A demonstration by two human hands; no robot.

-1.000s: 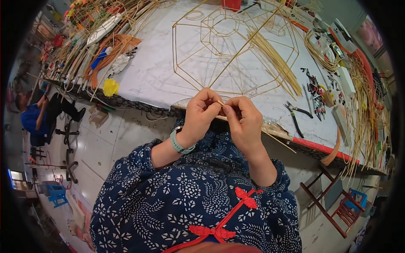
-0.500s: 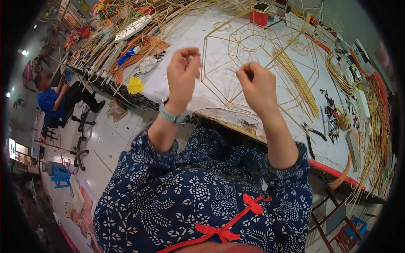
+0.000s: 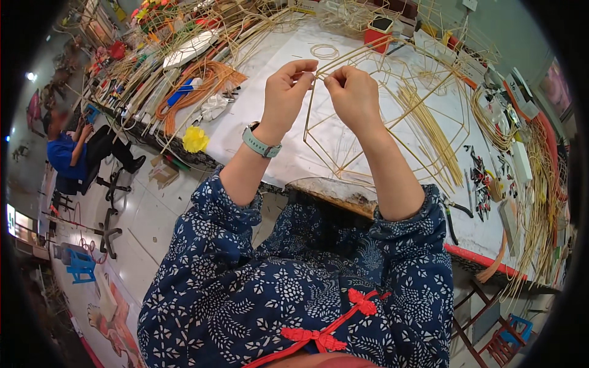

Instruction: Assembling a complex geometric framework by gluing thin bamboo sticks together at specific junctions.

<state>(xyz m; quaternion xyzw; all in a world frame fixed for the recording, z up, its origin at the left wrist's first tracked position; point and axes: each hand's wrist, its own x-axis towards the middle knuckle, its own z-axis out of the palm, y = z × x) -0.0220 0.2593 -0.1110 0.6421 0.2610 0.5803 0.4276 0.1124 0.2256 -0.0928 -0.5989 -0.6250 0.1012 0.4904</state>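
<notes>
A large many-sided frame of thin bamboo strips (image 3: 321, 156) stands over the white-covered table. Its upper left corner is between my two hands. My left hand (image 3: 287, 98), with a pale green watch (image 3: 261, 144) on the wrist, pinches at that corner with thumb and forefinger. Close beside it, my right hand (image 3: 356, 101) is closed in a pinch on the same corner. Whatever fine piece may lie between the fingertips is too small to make out. Beneath the frame, a bundle of straight bamboo sticks (image 3: 429, 135) lies on the table.
Pliers (image 3: 457, 214) and several small tools (image 3: 481, 184) lie at right, near long loose strips (image 3: 543, 202). A red container (image 3: 377, 35) stands at the back. Orange coiled strips (image 3: 202, 86) and a yellow flower (image 3: 196, 140) are at left. A seated person (image 3: 70, 150) is farther left.
Both hands have moved up and closer together, from apart above the table to meeting at the frame's upper left corner. The frame has shifted slightly in view.
</notes>
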